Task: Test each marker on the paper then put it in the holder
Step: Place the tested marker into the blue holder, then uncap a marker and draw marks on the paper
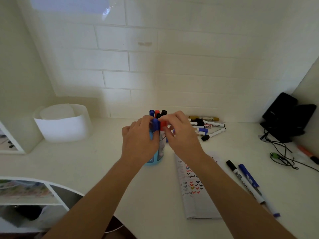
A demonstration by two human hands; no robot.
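Note:
A light blue holder [156, 158] stands mid-table with several capped markers upright in it. My left hand [139, 140] curls round the holder's left side, its fingers against a blue-capped marker [155, 124]. My right hand [181, 133] pinches a red-capped marker [162, 130] at the holder's top. The test paper [193, 185], covered in coloured check marks, lies to the right of the holder under my right forearm. A pile of loose markers [208, 126] lies behind my right hand.
A black marker [233, 167] and a blue marker [248, 176] lie right of the paper. Black device and cables [284, 118] sit at far right, with an orange marker [307, 153]. A white paper roll [63, 122] stands at back left. Tiled wall behind.

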